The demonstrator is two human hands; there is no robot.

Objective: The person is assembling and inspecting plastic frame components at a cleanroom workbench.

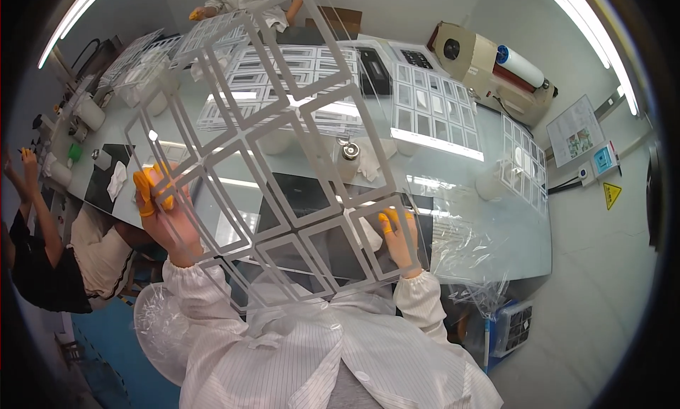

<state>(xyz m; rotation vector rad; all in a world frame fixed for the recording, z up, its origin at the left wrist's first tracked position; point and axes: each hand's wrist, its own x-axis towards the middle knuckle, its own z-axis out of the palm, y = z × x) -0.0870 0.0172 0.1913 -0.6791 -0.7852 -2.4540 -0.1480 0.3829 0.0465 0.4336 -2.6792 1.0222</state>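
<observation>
head view: left hand [173, 221] and right hand [401, 240] pinch the grey-framed sheet [243, 135] by its sides, likely inspecting; lowering would need even support

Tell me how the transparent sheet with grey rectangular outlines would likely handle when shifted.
The transparent sheet is probably fairly stiff: its far end extends beyond the left hand and right hand without obvious droop. It seems light for its size, since it looks thin. Its smooth-looking surface could be slippery.
</observation>
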